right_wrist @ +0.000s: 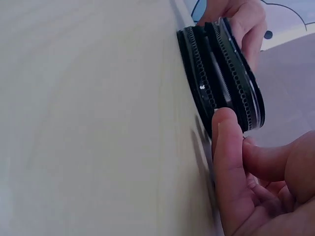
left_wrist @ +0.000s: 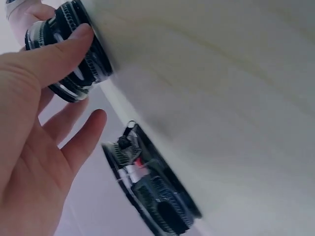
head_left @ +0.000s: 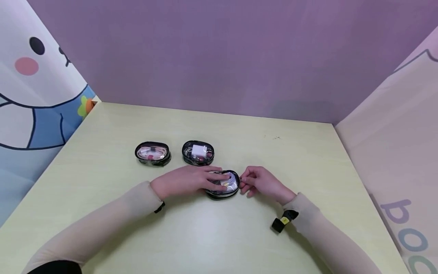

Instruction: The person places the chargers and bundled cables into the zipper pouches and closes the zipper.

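Observation:
An oval zip case (head_left: pixel 232 183) with a clear top and black trim sits on the table, pale coiled cable showing inside. My left hand (head_left: pixel 191 179) grips it from the left, fingers spread over the top and thumb (left_wrist: pixel 64 51) against its side. At the right end, thumb and fingers of my right hand (head_left: pixel 263 183) pinch together at the zipper pull, mostly hidden by the fingertips. Two rows of zipper teeth (right_wrist: pixel 199 66) stand apart along the side of the case in the right wrist view.
Behind my left hand stands a second oval case (head_left: pixel 198 152) holding a white block. Another case (head_left: pixel 152 153) with pinkish cable lies farther left. The pale table (head_left: pixel 212 236) meets a purple panel (head_left: pixel 219 57) at the back and printed panels at both sides.

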`<act>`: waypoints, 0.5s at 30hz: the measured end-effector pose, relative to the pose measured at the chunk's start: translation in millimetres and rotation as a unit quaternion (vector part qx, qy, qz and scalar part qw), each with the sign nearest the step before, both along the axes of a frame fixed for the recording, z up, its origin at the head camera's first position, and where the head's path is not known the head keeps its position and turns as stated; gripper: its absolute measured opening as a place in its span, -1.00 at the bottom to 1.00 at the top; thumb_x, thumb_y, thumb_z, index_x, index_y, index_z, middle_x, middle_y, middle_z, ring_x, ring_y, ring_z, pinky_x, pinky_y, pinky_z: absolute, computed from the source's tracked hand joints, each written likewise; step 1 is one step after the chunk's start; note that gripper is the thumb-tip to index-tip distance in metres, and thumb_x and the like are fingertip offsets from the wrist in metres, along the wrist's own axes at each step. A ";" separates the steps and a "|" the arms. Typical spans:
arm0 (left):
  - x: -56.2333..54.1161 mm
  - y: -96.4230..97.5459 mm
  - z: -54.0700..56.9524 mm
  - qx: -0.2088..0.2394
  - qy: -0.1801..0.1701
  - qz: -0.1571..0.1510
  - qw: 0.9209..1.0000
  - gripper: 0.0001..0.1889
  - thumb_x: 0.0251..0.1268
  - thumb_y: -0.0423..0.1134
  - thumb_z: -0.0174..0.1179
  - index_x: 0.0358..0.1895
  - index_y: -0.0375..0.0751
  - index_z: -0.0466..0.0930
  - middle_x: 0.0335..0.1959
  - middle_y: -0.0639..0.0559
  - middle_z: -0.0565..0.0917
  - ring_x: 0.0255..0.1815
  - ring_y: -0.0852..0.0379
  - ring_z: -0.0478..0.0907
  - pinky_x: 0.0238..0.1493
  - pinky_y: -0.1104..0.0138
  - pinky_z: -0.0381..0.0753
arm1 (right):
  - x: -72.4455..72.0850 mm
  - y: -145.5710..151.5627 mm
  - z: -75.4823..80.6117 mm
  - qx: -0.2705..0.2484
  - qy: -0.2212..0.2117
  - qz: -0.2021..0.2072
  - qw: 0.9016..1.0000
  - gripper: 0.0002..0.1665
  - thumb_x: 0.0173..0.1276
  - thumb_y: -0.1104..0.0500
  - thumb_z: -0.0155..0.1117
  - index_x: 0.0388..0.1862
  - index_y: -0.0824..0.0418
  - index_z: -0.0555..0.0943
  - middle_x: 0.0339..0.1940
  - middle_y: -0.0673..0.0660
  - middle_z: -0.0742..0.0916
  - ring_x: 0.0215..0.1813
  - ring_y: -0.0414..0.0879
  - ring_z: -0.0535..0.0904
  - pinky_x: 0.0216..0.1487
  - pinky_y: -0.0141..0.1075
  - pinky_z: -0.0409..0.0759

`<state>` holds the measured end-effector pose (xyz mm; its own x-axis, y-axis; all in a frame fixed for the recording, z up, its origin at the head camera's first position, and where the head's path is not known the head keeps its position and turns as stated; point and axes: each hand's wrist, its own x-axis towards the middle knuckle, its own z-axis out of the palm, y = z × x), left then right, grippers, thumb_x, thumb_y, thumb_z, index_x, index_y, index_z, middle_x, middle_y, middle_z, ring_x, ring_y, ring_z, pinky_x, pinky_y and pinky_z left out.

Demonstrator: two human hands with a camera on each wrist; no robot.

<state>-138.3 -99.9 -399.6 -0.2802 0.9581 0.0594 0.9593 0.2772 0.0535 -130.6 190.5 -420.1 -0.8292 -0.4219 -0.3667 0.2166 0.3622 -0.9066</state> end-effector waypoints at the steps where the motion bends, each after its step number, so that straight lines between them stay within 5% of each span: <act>1: 0.6 1.0 0.1 -0.001 0.008 0.002 1.000 -0.45 0.40 -0.27 0.24 0.40 0.25 0.44 0.52 0.13 0.26 0.50 0.01 0.22 0.28 0.21 0.45 | 0.6 0.2 0.3 -0.003 -0.003 0.001 1.000 -0.88 0.55 0.34 0.04 -0.17 0.40 0.51 -0.27 0.27 0.69 -0.26 0.06 0.72 -0.29 -0.15 0.72; 15: 8.9 5.1 -1.3 -0.022 0.021 0.046 0.998 -0.36 0.31 -0.30 0.31 0.40 0.35 0.43 0.47 0.21 0.34 0.48 0.05 0.27 -0.17 0.25 0.67 | 16.3 7.4 3.3 -0.006 -0.029 0.013 0.999 -0.88 0.56 0.35 0.02 -0.17 0.41 0.48 -0.25 0.27 0.71 -0.21 0.08 0.73 -0.25 -0.12 0.72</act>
<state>-129.4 -94.8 -401.0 -0.3660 0.9301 0.0306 0.9305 0.3662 -0.0005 -114.4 197.9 -416.8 -0.7948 -0.4481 -0.4093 0.2601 0.3580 -0.8968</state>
